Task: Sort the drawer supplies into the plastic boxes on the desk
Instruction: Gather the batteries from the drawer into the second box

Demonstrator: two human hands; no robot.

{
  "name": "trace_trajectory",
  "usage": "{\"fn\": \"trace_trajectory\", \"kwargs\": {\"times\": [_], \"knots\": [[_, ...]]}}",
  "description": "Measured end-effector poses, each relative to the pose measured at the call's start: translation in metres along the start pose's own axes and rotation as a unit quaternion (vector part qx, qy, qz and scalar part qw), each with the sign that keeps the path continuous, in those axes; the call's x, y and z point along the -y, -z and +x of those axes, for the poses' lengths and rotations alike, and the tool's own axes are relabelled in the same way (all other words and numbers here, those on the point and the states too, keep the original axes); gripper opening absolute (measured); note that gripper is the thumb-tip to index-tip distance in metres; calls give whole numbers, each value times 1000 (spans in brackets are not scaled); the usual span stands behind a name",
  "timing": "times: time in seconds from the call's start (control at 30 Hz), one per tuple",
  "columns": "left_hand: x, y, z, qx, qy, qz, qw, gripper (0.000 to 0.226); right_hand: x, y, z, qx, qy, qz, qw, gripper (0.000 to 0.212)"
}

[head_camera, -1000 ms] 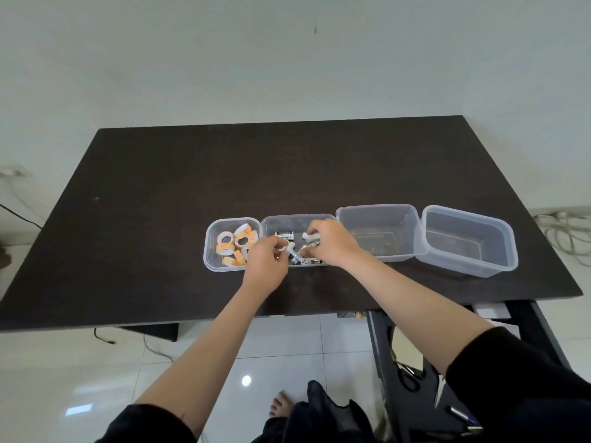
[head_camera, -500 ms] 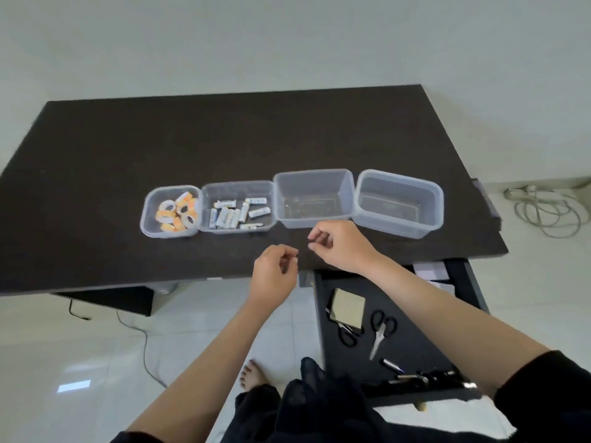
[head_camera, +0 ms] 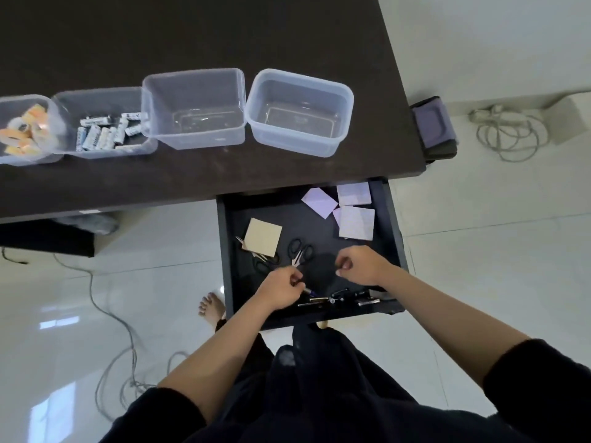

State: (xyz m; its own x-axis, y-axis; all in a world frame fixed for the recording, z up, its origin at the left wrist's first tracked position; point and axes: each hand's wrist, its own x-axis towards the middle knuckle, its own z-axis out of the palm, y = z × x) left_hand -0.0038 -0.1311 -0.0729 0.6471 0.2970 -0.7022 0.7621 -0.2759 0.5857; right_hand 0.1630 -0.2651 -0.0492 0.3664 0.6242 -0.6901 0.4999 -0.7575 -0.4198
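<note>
From the head view, both hands reach into the open drawer (head_camera: 388, 225). The left hand (head_camera: 283, 290) pinches a slim pen (head_camera: 309, 291) near the front; the right hand (head_camera: 359, 265) is curled, its hold unclear. Smooth clear boxes (head_camera: 300, 111) sit far on the dark surface (head_camera: 192, 36), likely awaiting pens and scissors (head_camera: 299, 252).

Home office corner: dark bench (head_camera: 287, 174) with open drawer (head_camera: 391, 219), white glossy floor tiles (head_camera: 479, 266), loose cables (head_camera: 508, 135), bare foot (head_camera: 211, 310).

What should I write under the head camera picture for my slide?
Both hands, left and right, reach into the open drawer among pens and scissors.
</note>
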Motion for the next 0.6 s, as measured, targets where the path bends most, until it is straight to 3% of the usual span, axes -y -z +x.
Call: {"fn": "trace_trajectory", "kwargs": {"times": [0.23,0.4,0.5,0.6], "knots": [[-6,-19,8,155,43,142,977,63,-47,-17,14,101,-61,-62,991,8],[0,-29,13,197,72,150,966,59,-50,-27,14,135,-68,-81,985,19],[-2,-33,17,194,68,150,967,54,-49,-33,15,118,-51,-56,990,16],[-6,-34,21,189,56,180,964,49,-45,-40,16,102,-26,-11,994,27]]}}
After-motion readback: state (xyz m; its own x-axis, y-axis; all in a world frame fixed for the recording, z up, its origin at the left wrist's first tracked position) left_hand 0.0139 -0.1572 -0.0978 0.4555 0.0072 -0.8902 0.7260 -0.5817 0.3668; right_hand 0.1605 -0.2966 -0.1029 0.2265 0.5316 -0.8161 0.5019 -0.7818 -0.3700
